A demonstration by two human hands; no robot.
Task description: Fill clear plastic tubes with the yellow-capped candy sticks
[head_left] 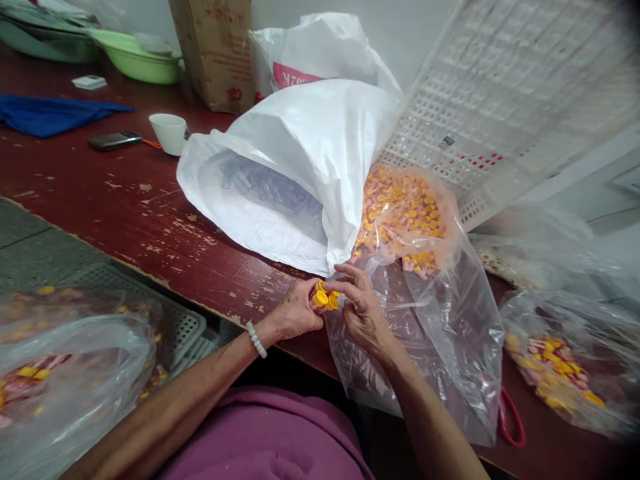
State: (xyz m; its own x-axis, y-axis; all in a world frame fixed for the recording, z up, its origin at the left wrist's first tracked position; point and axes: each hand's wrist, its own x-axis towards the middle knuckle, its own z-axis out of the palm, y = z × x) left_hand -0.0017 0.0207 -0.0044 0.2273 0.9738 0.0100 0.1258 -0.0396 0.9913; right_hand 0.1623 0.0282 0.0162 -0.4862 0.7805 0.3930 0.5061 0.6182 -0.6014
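Observation:
Close to the table's front edge, my left hand is closed around several small tubes with yellow caps, their capped ends facing up and right. My right hand is beside them with its fingers apart, the index fingertip at the caps. Just beyond the hands lies a white sack, its mouth facing left, with clear tubes inside. Behind my right hand, a clear plastic bag spreads over the table edge, and a heap of yellow-capped tubes lies in its far part.
A white perforated crate leans at the right. Further bags of yellow-capped pieces lie at the right and lower left. A white cup, a phone, a blue cloth, a green basin and a cardboard box stand further back.

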